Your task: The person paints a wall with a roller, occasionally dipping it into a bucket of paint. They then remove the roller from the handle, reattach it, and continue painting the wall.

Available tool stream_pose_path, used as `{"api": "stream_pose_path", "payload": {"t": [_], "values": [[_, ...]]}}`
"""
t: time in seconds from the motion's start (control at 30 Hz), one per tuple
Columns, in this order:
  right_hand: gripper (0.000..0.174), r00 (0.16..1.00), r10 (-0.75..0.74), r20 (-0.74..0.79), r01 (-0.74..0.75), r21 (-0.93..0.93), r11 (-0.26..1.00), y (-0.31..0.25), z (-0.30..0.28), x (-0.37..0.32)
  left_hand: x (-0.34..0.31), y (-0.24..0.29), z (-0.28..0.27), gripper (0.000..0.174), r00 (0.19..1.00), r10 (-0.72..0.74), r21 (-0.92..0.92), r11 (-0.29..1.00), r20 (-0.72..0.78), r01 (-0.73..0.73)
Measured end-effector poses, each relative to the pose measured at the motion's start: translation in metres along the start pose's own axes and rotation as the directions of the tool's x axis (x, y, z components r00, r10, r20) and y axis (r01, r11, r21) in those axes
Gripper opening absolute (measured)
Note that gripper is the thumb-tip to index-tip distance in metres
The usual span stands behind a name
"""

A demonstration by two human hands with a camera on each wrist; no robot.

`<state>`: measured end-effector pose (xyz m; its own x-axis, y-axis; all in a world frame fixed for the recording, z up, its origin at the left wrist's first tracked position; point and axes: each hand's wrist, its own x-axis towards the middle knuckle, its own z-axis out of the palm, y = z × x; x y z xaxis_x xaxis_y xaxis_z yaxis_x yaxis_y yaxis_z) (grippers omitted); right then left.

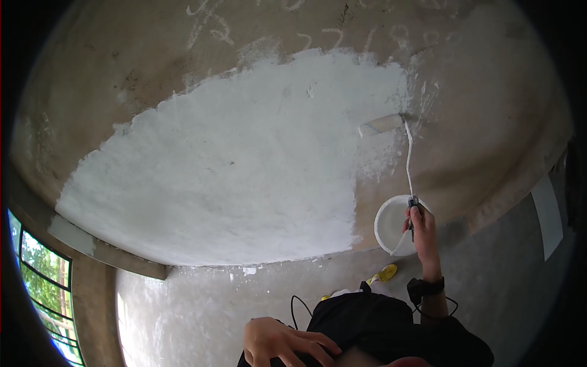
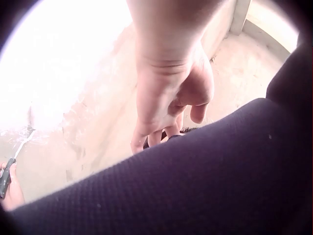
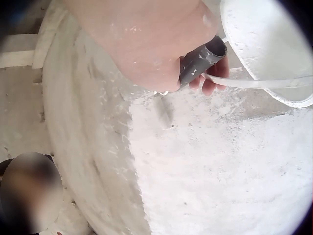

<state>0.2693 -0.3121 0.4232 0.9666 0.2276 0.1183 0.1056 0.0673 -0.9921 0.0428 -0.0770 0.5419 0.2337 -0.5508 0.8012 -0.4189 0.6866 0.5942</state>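
My right hand (image 1: 422,227) grips the dark handle (image 3: 198,61) of a paint roller (image 1: 382,125). Its pale sleeve lies against the wall at the right side of the white painted patch (image 1: 244,165), joined to the handle by a paint-coated rod. Fingers of this same hand also hook round the white bail of a white bucket (image 1: 380,229), which hangs beside the hand. In the head view my left hand (image 1: 284,342) is low at my body, fingers spread and loosely bent over the dark clothing (image 2: 195,181). It holds nothing that shows.
Bare grey-brown wall (image 1: 489,110) surrounds the paint, with chalk-like marks above. Paint spots dot the concrete floor (image 1: 208,293). A window (image 1: 46,269) is at lower left, a ledge (image 1: 122,260) beside it. A pale panel (image 1: 547,217) stands at far right.
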Motion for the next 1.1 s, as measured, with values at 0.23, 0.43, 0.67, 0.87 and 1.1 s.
{"api": "stream_pose_path", "payload": {"t": [0.23,0.43,0.67,0.87,1.1], "values": [[0.023,1.000,0.009,0.011,-0.010,0.014,1.000,0.000,0.001,-0.003,-0.014,0.002,0.002,0.053,0.998,-0.024,0.037,0.999,0.052,0.022],[0.023,1.000,0.002,-0.001,-0.002,0.010,1.000,0.003,-0.002,-0.003,-0.002,0.003,-0.002,0.050,0.998,-0.036,0.045,0.998,0.050,0.034],[0.023,1.000,0.016,0.004,-0.016,-0.008,1.000,0.001,-0.001,-0.002,-0.015,0.003,0.000,0.050,0.999,-0.022,0.065,0.998,0.033,0.019],[0.023,1.000,0.006,0.012,-0.006,-0.006,1.000,0.000,0.003,-0.001,-0.010,0.000,0.004,0.051,0.999,-0.040,0.038,0.998,-0.008,0.040],[0.022,1.000,0.022,0.021,-0.021,-0.028,0.999,0.000,0.001,0.000,-0.025,0.003,-0.002,0.034,0.997,-0.076,0.117,0.990,-0.034,0.079]]}}
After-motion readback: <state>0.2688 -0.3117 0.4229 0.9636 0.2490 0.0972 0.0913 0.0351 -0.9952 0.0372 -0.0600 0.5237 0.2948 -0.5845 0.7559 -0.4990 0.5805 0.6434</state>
